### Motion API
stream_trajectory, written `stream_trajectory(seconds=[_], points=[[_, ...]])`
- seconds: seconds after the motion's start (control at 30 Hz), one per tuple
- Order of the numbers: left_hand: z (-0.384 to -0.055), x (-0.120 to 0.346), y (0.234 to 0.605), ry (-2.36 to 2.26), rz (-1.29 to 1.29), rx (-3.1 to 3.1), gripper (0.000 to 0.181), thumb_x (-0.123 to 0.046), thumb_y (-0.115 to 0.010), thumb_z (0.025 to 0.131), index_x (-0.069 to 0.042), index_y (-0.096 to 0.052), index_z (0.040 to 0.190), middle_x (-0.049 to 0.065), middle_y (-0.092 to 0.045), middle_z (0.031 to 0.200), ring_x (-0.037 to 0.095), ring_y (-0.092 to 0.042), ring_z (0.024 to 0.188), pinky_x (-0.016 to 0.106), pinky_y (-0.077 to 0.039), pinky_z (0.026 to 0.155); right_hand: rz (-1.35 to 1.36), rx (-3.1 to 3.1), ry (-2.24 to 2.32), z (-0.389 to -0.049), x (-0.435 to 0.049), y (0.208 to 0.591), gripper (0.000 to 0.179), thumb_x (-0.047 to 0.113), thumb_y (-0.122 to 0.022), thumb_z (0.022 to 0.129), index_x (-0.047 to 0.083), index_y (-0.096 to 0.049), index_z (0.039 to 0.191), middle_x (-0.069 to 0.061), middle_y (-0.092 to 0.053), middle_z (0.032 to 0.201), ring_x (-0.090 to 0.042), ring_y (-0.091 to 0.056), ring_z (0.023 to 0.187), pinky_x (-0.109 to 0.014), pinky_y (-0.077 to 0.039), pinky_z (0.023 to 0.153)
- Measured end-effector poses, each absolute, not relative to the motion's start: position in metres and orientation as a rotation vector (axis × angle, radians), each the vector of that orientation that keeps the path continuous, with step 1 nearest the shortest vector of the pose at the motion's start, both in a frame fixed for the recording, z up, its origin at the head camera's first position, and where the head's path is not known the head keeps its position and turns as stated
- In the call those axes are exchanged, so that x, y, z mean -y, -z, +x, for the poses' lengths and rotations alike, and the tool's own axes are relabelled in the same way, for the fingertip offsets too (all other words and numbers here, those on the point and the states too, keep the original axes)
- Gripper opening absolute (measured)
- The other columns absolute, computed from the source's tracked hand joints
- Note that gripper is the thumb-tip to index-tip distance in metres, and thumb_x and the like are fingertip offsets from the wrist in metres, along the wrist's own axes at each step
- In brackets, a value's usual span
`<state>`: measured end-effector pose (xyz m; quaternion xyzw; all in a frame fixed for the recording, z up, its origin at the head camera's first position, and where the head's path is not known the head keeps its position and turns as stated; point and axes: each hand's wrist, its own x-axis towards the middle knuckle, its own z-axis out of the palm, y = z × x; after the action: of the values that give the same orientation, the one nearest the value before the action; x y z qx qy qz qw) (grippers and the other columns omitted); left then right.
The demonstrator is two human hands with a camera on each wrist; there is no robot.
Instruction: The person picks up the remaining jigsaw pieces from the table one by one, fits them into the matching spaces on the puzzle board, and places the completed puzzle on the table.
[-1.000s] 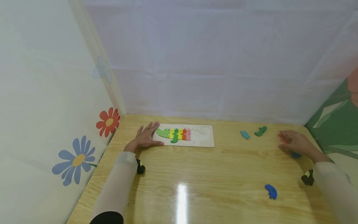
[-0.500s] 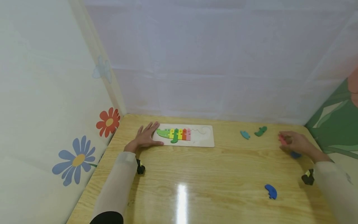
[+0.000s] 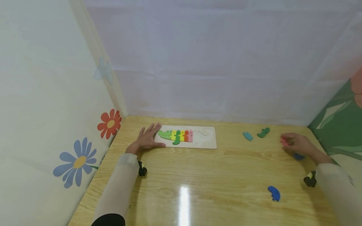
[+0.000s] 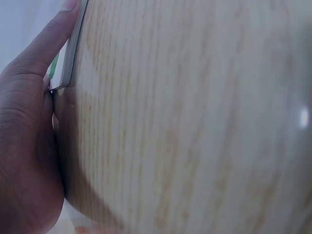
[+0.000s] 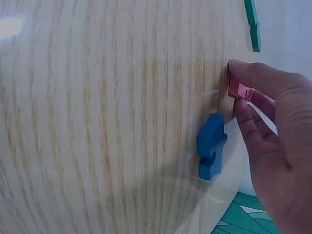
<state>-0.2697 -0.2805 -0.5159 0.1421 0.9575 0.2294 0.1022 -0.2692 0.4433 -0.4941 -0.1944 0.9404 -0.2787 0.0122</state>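
At the back left, my left hand [image 3: 147,138] rests spread against the left end of a white puzzle board [image 3: 207,142], its thumb along the front edge. A crocodile's green head [image 3: 165,134] and several coloured body pieces, the last one pink [image 3: 190,136], lie in the board; the curled tail outline has no pieces in it. My right hand [image 3: 299,145] pinches a pinkish-red puzzle piece [image 5: 239,90] between thumb and fingertips, close over the table at the far right. Just beneath that hand, a dark blue piece [image 5: 212,146] lies on the wood.
Left of my right hand lie a teal piece [image 3: 248,136] and a dark green piece [image 3: 264,132]. A blue curved piece [image 3: 274,193] is nearer on the table [image 3: 220,179]. A pale cloth wall [image 3: 181,62] borders the back.
The pinkish-red piece has turned in the fingers of my right hand and shows more at their tips. My left hand and the board have stayed still.
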Motion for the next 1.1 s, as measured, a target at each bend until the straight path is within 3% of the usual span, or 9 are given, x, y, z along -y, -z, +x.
stream_trajectory(seconds=[0.07,0.2,0.37,0.53,0.63,0.73,0.8,0.97,1.1], points=[[-0.268,0.28,0.513,-0.676,0.418,-2.826,0.122,-0.067,-0.079,0.084,-0.009,-0.016,0.171,0.013,-0.011,0.178,0.038,-0.004,0.164,0.066,0.005,0.126,-0.628,-2.947,0.864,-0.269,-0.443,0.495,0.054,0.0,-0.085,0.085,-0.019,-0.061,0.129,-0.041,-0.066,0.12,0.003,-0.066,0.085,-0.014,-0.052,0.071],[-0.267,0.281,0.516,-0.696,0.435,-2.828,0.126,-0.072,-0.077,0.082,-0.008,-0.016,0.171,0.014,-0.011,0.178,0.039,-0.004,0.164,0.067,0.006,0.126,-0.619,-2.96,0.838,-0.269,-0.441,0.496,0.051,0.0,-0.086,0.085,-0.018,-0.063,0.126,-0.041,-0.066,0.12,-0.025,-0.076,0.088,-0.014,-0.053,0.072],[-0.268,0.282,0.52,-0.708,0.443,-2.828,0.132,-0.084,-0.071,0.078,-0.009,-0.015,0.171,0.013,-0.01,0.178,0.038,-0.002,0.164,0.065,0.009,0.126,-0.564,-2.934,0.847,-0.269,-0.439,0.496,0.049,0.001,-0.085,0.086,-0.018,-0.064,0.126,-0.042,-0.064,0.122,-0.052,-0.072,0.096,-0.015,-0.052,0.072],[-0.268,0.281,0.517,-0.705,0.432,-2.827,0.129,-0.077,-0.076,0.079,-0.008,-0.016,0.171,0.013,-0.011,0.178,0.038,-0.004,0.164,0.065,0.007,0.126,-0.529,-2.952,0.789,-0.269,-0.437,0.494,0.051,0.008,-0.087,0.086,-0.016,-0.065,0.127,-0.043,-0.062,0.128,-0.057,-0.069,0.105,-0.019,-0.054,0.078],[-0.268,0.281,0.516,-0.689,0.428,-2.832,0.127,-0.074,-0.077,0.08,-0.008,-0.017,0.171,0.014,-0.011,0.178,0.039,-0.004,0.164,0.066,0.006,0.126,-0.505,-2.967,0.74,-0.27,-0.436,0.493,0.053,0.012,-0.087,0.086,-0.014,-0.066,0.127,-0.043,-0.06,0.131,-0.059,-0.066,0.111,-0.043,-0.06,0.089],[-0.269,0.28,0.516,-0.677,0.427,-2.836,0.126,-0.071,-0.078,0.081,-0.008,-0.017,0.171,0.014,-0.012,0.178,0.039,-0.005,0.164,0.067,0.005,0.126,-0.485,-2.966,0.713,-0.27,-0.435,0.492,0.055,0.015,-0.087,0.087,-0.013,-0.066,0.129,-0.043,-0.058,0.134,-0.061,-0.061,0.116,-0.067,-0.053,0.096],[-0.269,0.28,0.516,-0.674,0.426,-2.837,0.125,-0.07,-0.078,0.082,-0.007,-0.017,0.17,0.014,-0.012,0.178,0.039,-0.005,0.164,0.067,0.004,0.126,-0.481,-2.962,0.715,-0.27,-0.435,0.492,0.055,0.015,-0.087,0.086,-0.014,-0.066,0.129,-0.043,-0.058,0.134,-0.061,-0.062,0.116,-0.066,-0.053,0.096],[-0.269,0.279,0.515,-0.677,0.427,-2.833,0.124,-0.069,-0.079,0.082,-0.008,-0.017,0.171,0.014,-0.012,0.178,0.039,-0.005,0.164,0.066,0.005,0.126,-0.486,-2.984,0.713,-0.27,-0.434,0.492,0.055,0.015,-0.089,0.085,-0.013,-0.068,0.126,-0.041,-0.062,0.13,-0.058,-0.065,0.113,-0.039,-0.057,0.088],[-0.268,0.28,0.514,-0.671,0.424,-2.832,0.124,-0.069,-0.079,0.082,-0.009,-0.016,0.171,0.012,-0.011,0.178,0.037,-0.003,0.164,0.066,0.006,0.126,-0.491,-3.006,0.721,-0.269,-0.433,0.49,0.054,0.015,-0.09,0.083,-0.013,-0.069,0.124,-0.04,-0.064,0.128,-0.06,-0.061,0.116,-0.051,-0.055,0.09]])
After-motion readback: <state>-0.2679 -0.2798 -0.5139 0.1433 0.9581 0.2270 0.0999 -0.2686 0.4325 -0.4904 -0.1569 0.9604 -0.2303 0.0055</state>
